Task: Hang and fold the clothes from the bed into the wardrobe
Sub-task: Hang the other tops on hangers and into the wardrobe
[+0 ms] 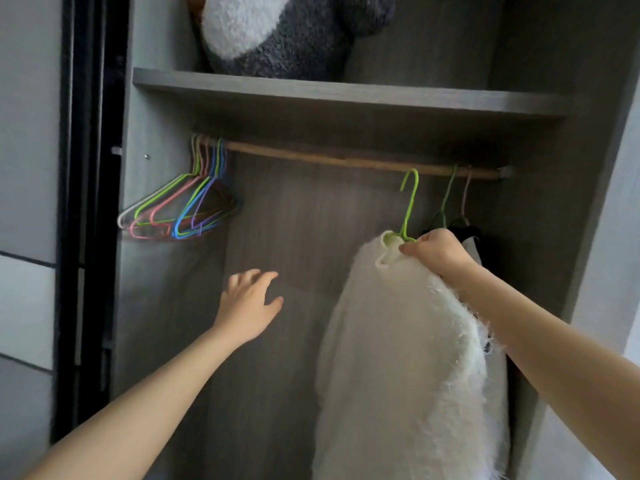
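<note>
The hanging step is in hand: the right hand [438, 252] grips the neck of a fluffy white garment [408, 358] together with the base of its green hanger [410, 206]. It holds them up inside the wardrobe so the hook sits just under the wooden rail [329, 157] — apparently not over it yet — beside clothes already hung [467, 233] at the far right. The left hand [251, 306] is free, fingers spread and holding nothing, well left of the garment; the next move likely calls for a small lift to tip the hook over the rail, then a release.
</note>
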Demonstrator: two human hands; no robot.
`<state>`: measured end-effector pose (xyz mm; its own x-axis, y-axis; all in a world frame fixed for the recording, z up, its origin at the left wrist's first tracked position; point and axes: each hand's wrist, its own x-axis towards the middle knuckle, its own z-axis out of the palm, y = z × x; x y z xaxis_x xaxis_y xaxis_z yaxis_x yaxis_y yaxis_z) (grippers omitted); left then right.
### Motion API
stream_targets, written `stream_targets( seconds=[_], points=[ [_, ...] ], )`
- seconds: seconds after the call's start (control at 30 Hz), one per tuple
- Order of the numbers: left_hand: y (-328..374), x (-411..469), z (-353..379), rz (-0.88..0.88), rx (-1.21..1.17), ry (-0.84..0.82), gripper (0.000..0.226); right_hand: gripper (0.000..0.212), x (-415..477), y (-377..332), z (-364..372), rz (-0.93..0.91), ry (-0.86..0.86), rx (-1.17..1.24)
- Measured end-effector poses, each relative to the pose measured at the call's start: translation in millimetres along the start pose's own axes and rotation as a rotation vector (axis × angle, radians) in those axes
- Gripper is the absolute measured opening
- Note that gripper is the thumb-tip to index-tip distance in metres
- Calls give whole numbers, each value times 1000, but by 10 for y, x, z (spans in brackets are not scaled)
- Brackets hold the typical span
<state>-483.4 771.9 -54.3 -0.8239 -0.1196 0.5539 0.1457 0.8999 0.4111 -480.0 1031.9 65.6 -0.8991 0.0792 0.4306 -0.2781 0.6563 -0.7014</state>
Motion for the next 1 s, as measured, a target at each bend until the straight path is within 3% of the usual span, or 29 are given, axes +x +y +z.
stream_targets(
  seconds=[0.33,0.47,0.67,1.0],
  points=[
    [-454,1038,203,223,51,-20,55,22,812,-215,-19,132,306,-23],
    [-706,1456,157,240,23,8,56,27,1142,-215,38,185,421,-133],
    [-1036,1744,246,251,-34,20,56,28,1449,-188,159,287,471,-370],
    [-980,1827,365,288,-124,32,56,27,1590,-128,270,229,525,-495]
  ],
)
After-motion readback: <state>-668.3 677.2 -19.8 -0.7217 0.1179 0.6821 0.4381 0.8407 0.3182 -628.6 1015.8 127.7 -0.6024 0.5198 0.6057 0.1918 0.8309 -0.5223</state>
